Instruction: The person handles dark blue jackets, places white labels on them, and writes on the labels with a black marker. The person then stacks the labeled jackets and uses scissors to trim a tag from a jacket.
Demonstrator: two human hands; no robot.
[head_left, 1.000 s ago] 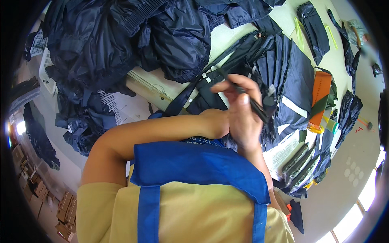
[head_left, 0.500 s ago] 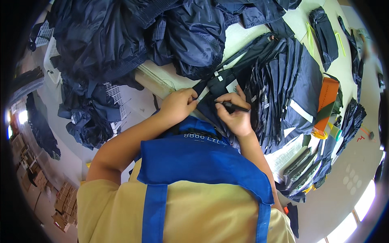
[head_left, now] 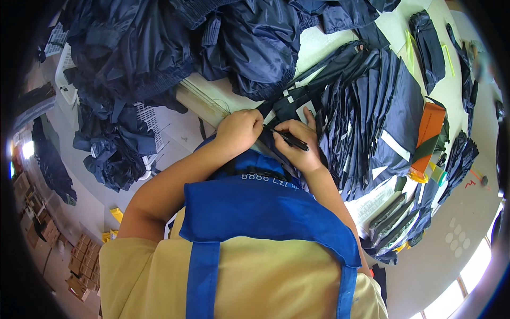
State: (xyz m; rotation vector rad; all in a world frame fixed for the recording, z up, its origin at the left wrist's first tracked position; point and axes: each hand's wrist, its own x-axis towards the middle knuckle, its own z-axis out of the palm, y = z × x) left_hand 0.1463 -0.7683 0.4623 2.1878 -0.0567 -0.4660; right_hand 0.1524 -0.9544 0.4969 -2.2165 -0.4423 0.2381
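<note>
My right hand (head_left: 304, 143) is closed around a black pen (head_left: 291, 139), which slants with one end toward my left hand. Beside it, my left hand (head_left: 239, 130) is curled at the edge of a dark fabric piece (head_left: 287, 109); its fingertips are mostly hidden behind the knuckles. The pen's tip lies close to those fingers. Small white tags show on the dark cloth beyond my hands. Right of my right hand, a stack of pleated dark garment pieces (head_left: 357, 111) lies fanned out on the pale table (head_left: 324, 45).
A large heap of shiny navy garments (head_left: 244, 48) covers the far left of the table. An orange box (head_left: 428, 127) and folded dark packs (head_left: 390, 223) lie at the right. White crates (head_left: 149, 125) with dark cloth stand at the left, and cardboard boxes (head_left: 84, 260) on the floor.
My right hand with the pen has moved left, closer to my left hand. The left hand has rolled over, so its knuckles now cover the fingertips and the white strip.
</note>
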